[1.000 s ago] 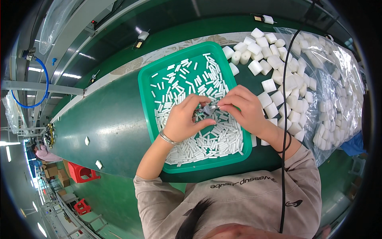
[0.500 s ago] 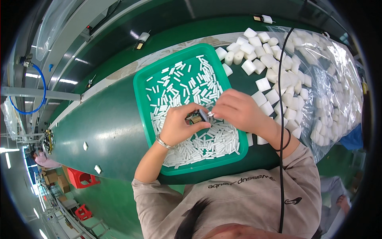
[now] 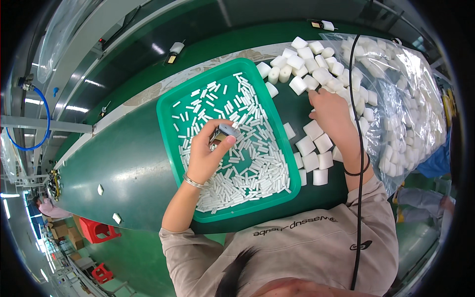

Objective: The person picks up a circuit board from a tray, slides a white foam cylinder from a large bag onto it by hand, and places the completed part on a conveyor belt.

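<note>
My left hand (image 3: 202, 153) is closed around a small housing (image 3: 226, 130) with a rounded grey end and a brownish-gold side, held over the green tray (image 3: 165, 133). In the tray lie many short thin white sticks (image 3: 257, 175). My right hand (image 3: 330, 110) is over the pile of thick white foam-like cylinders (image 3: 324, 75) to the right of the tray. Its thumb and forefinger are apart, with the fingertips close beside one cylinder, and nothing shows between them. Whether they touch that cylinder I cannot tell.
A clear plastic bag (image 3: 403, 119) of more white cylinders stands at the right. A black cable (image 3: 354, 198) hangs across the view. Assembled pieces (image 3: 174, 52) lie on the far green belt. Two small white pieces (image 3: 100, 189) rest on the table's left, near a red stool (image 3: 96, 230).
My right hand has left the housing and moved up and right to the white cylinders. My left hand has shifted slightly left and up, still holding the housing, now turned more upward.
</note>
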`<state>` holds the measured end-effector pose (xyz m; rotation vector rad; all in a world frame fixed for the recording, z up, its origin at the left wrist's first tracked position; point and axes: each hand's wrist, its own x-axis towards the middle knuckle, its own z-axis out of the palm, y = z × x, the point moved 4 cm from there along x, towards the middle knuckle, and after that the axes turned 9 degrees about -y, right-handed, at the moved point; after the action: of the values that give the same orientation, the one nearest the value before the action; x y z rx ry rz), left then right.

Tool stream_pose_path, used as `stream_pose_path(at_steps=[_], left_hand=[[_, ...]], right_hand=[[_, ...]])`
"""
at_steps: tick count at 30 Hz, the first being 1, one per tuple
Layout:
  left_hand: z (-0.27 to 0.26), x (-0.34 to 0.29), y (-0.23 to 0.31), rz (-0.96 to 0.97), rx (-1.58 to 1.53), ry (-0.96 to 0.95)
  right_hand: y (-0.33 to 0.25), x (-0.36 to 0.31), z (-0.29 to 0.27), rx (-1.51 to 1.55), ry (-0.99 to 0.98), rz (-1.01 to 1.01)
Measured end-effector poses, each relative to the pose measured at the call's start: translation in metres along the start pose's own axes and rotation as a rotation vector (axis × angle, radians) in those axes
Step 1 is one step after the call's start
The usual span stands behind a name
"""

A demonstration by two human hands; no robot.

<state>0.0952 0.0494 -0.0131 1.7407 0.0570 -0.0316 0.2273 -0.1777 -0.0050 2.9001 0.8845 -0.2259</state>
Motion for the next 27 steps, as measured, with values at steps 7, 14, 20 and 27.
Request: stream_pose_path(at_steps=[7,14,20,27], left_hand=[[0.001,-0.001,0.003,0.057,0.009,-0.004],[0.004,-0.005,0.008,0.119,0.029,-0.009],[0.001,-0.009,0.015,0.189,-0.087,0.034],[-0.004,-0.006,0.013,0.273,-0.015,0.123]], right_hand=[[0.005,-0.010,-0.010,-0.034,0.008,0.058],[-0.004,-0.009,-0.021,0.238,0.288,-0.104],[-0.063,-0.012,-0.017,1.498,-0.059,-0.473],[-0.087,-0.006,-0.008,1.492,0.135,-0.582]])
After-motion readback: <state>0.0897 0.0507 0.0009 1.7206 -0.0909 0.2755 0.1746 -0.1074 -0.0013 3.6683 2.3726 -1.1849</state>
